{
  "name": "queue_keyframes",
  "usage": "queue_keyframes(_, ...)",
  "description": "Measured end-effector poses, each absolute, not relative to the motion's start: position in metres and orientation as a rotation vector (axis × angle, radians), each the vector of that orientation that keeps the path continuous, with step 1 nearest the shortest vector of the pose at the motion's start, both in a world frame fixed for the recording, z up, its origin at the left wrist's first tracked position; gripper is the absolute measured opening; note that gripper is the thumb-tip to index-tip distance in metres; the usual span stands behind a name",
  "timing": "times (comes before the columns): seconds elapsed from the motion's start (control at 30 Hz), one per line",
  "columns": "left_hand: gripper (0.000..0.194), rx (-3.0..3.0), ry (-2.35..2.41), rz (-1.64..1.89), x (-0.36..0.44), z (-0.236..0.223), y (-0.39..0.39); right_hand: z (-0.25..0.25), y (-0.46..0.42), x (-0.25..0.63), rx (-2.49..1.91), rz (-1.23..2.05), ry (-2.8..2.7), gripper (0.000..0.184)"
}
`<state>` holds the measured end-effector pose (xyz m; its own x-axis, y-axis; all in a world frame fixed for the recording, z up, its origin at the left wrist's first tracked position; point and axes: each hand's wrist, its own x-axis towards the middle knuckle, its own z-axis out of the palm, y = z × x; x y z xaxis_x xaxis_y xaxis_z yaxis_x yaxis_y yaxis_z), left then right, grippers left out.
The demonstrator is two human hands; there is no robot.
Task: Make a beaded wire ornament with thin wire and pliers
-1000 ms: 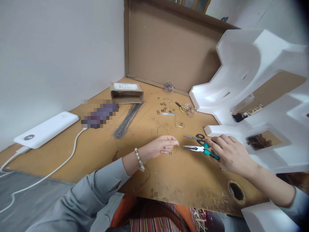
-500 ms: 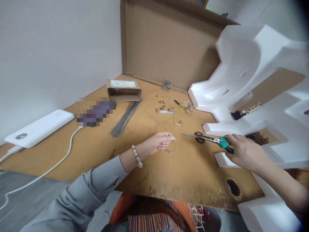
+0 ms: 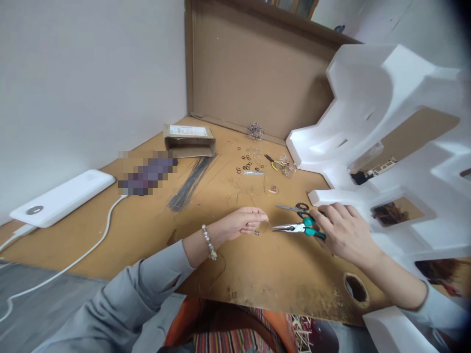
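Note:
Near the middle of the table, my left hand (image 3: 246, 221) pinches a thin wire loop (image 3: 268, 225) between thumb and fingers. Small shiny bits hang at the loop's lower end, too small to name. My right hand (image 3: 340, 228) grips green-and-black long-nose pliers (image 3: 294, 228) by the handles. The jaws point left, their tips just right of the loop, and look slightly parted. Behind the pliers lie scissors (image 3: 290, 208) with black handles, partly covered by my right hand. Several small dark rings (image 3: 247, 166) and pieces of thin wire (image 3: 241, 192) are spread farther back.
A bundle of straight grey wires (image 3: 189, 186) lies by a small cardboard box (image 3: 189, 144). Yellow-handled pliers (image 3: 272, 163) rest among wire tangles. At left are a white power bank (image 3: 62, 196) and cable. White foam packing (image 3: 368, 108) lines the right; the table has a round hole (image 3: 356, 288).
My right hand has brought the pliers left and down, close to the wire loop, uncovering more of the scissors. My left hand has hardly moved.

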<state>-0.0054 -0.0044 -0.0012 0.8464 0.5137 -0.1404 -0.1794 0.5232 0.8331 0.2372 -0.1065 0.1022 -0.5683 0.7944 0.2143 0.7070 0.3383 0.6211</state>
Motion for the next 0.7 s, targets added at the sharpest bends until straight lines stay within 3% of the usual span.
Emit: queue_keyframes(0.7,0.02,0.953,0.384,0.328,-0.0054,-0.0027,-0.0037,0.1022,-0.1019,0.238,1.297,1.069,2.491,0.025)
